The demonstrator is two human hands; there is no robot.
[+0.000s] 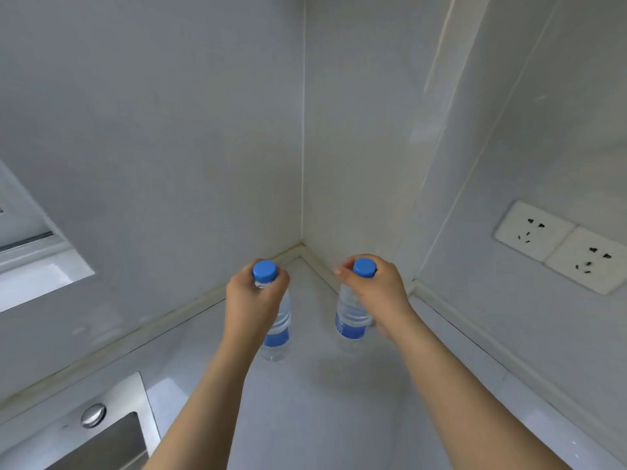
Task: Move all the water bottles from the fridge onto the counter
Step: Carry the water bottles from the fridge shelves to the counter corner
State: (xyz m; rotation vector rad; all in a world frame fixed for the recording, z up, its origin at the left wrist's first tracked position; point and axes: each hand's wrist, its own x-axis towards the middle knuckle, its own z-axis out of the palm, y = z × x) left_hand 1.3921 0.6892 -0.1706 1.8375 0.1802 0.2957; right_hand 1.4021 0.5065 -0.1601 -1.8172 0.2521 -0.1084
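Now two bottles at the counter corner

Lower left of the frame shows the steel sink (112, 432). Centre-left, my left hand (252, 296) grasps a water bottle (276, 329) by its neck. Centre-right, my right hand (376, 293) grips a second bottle (351, 317) likewise. Both stand upright over the grey counter (322, 401). Right edge: wall sockets (563, 245).

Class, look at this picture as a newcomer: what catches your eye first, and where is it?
Two blue-capped bottles in the middle: the left hand grips the left bottle, the right hand grips the right bottle, over the counter corner. White wall sockets sit at right.
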